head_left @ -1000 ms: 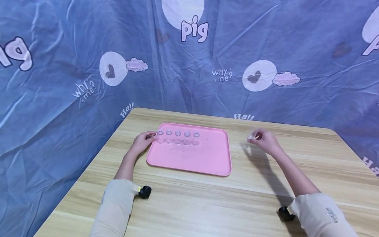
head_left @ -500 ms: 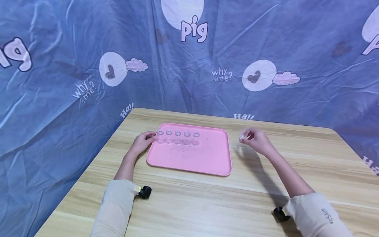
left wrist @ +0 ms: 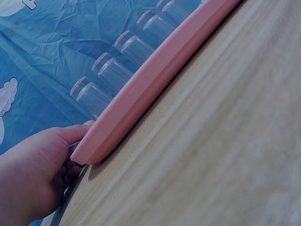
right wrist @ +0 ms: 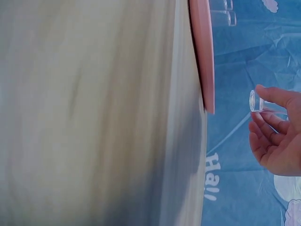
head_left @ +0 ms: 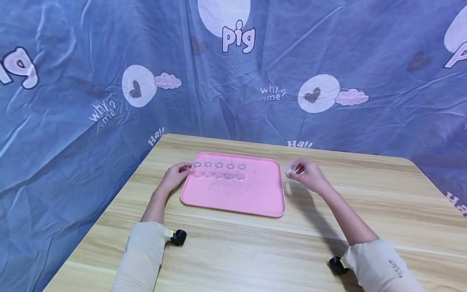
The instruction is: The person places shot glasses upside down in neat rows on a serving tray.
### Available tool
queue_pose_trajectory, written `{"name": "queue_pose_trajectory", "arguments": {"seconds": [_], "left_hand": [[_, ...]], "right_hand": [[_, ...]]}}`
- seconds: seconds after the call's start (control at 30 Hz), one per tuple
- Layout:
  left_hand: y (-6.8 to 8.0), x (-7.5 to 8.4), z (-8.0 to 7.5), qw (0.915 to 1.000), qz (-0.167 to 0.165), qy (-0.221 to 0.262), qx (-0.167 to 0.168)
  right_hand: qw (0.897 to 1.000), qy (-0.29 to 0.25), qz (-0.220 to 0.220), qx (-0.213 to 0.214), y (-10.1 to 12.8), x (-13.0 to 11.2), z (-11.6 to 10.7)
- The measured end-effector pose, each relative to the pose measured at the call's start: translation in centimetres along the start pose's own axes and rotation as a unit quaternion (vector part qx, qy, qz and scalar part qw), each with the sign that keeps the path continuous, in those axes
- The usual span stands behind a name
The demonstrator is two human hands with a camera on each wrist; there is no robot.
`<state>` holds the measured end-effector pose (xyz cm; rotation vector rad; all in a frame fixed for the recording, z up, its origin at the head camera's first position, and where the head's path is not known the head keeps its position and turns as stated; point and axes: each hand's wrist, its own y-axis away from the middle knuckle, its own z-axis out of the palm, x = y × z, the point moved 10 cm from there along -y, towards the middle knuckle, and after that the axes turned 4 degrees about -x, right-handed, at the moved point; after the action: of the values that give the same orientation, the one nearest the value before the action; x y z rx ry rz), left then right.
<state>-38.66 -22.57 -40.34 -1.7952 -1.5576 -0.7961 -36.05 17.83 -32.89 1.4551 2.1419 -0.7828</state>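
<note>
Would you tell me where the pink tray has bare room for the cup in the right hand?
Crowded: five clear cups along the pink tray's far-left edge, by the left hand. Free: the far-right corner nearest the right hand holding a cup, and the near half.

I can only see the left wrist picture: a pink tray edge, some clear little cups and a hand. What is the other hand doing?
Observer: The right hand holds one small clear cup in its grip, beside the pink tray, off its right edge.
Operator: How many cups stand on the tray?
Observer: Five, in one row along its far side.
Operator: Is the tray full, then?
Observer: No, the row covers only the left part; bare pink lies to its right and in front.
</note>
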Motion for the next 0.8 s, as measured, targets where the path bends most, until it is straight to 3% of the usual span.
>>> {"name": "queue_pose_trajectory", "arguments": {"seconds": [0.3, 0.63, 0.8], "left_hand": [[-0.1, -0.1, 0.0, 1.0000, 0.002, -0.003, 0.004], [-0.1, 0.1, -0.1, 1.0000, 0.005, -0.006, 0.005], [0.0, -0.1, 0.1, 1.0000, 0.000, -0.007, 0.002]], "right_hand": [[1.000, -0.016, -0.009, -0.007, -0.4, -1.6, 1.2], [0.999, -0.039, 0.016, -0.016, -1.1, -2.1, 2.1], [0.999, -0.049, -0.004, -0.018, -1.3, -2.7, 2.6]]}}
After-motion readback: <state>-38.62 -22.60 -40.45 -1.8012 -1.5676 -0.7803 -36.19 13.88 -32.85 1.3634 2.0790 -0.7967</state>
